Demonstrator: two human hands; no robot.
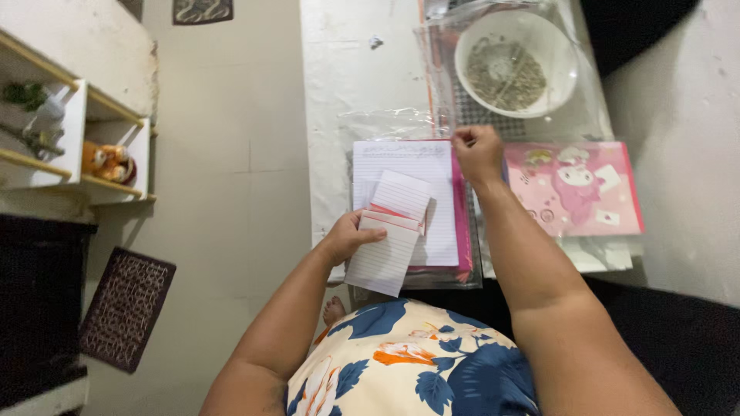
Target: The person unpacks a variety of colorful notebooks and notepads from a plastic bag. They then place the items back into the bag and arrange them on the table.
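My left hand holds a small stack of lined paper sheets, fanned over the lower left of an open lined notebook. My right hand is closed at the notebook's top right corner, pinching the page edge beside the spine. The notebook has a pink cover with a cartoon animal printed on it, lying open to the right. Everything sits on a white table.
A white bowl of greyish grains stands at the table's far end on clear plastic sleeves. A shelf unit with small items is on the left, and a dark patterned mat lies on the floor.
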